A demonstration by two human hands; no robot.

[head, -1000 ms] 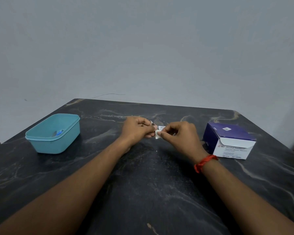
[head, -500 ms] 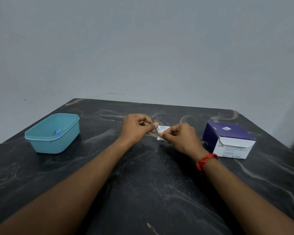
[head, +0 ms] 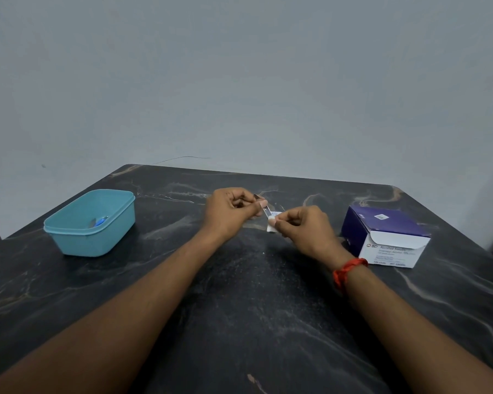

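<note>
Over the middle of the dark marble table (head: 239, 308) my two hands meet. My right hand (head: 302, 228) pinches a small white swab packet (head: 273, 223) between thumb and forefinger. My left hand (head: 228, 211) pinches a thin strip (head: 264, 204) at the packet's upper left edge, and the strip stands up and apart from the packet. Most of the packet is hidden by my right fingers.
A purple and white box of alcohol swabs (head: 387, 237) stands at the right, flap partly open. A teal plastic tub (head: 90, 223) with a small blue item (head: 98, 221) inside sits at the left. A grey wall rises behind the table's far edge.
My left hand has lifted up and away with the strip, while my right hand has shifted slightly down and right with the packet, so the gap between them has widened.
</note>
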